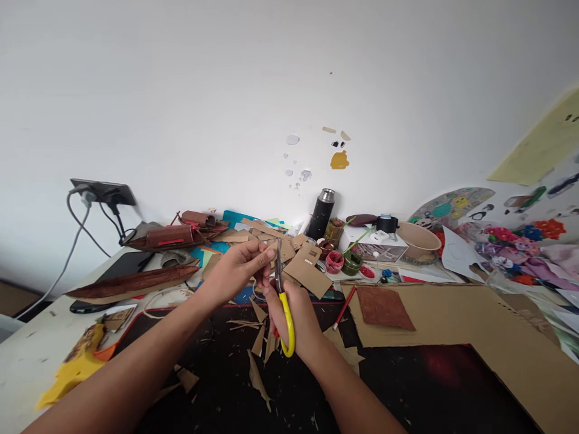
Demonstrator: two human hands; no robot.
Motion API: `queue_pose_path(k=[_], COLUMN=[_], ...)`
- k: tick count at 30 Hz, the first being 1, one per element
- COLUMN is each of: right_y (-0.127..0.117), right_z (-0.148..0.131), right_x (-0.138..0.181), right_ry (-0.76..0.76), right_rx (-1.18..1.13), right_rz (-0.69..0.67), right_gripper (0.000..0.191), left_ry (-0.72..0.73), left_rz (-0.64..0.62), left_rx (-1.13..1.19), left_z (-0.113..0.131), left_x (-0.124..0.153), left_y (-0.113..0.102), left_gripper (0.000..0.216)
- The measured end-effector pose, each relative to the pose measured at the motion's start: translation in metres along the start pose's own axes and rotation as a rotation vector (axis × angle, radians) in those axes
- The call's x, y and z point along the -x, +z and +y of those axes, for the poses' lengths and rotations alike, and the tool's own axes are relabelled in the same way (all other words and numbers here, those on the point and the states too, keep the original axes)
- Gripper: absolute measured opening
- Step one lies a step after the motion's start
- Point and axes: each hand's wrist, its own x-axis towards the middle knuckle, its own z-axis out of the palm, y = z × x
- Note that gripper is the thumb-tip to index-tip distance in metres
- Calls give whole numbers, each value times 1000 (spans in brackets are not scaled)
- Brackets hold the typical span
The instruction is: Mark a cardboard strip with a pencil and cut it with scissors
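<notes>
My right hand grips yellow-handled scissors, blades pointing up and away from me. My left hand pinches a small piece of brown cardboard at the blades' tips. Both hands hover over a black mat littered with cardboard offcuts. More cut cardboard pieces lie just beyond the hands.
A large cardboard sheet with a brown square lies at right. Paint pots, a black flask, a bowl and paper flowers stand behind. Brown model boats and wall-plugged cables are at left.
</notes>
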Motion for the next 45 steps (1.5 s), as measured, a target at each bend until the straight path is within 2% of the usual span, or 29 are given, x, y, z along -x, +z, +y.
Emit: queue_pose_path(k=[10,17,22,28,32,35,45], right_y=[-3,0,5,0,1,4,0], right_z=[1,3,7,5,8,11,1], right_x=[-1,0,1,-3,-3,-1,-1], right_ry=[-75,-13,45,70,95,88,82], right_rx=[-15,-19,-154,-356,-372,-365,-374], right_rz=[-43,-40,-116,-162,-202,-245,-173], right_gripper=[26,25,33,49,49,46,53], left_ry=[-6,-11,-34,-59,27,53,42], left_rz=[56,13,-1,77,179,238,231], left_rx=[39,-4,40,225,133,188,227], left_z=[-6,-2,0,-4,-1,3,7], left_x=[-2,-2,-2,-5,-6,-6,-4], left_y=[-3,-3,-5,-1,-3,-8,-8], left_gripper=[43,42,45,45,40,40,40])
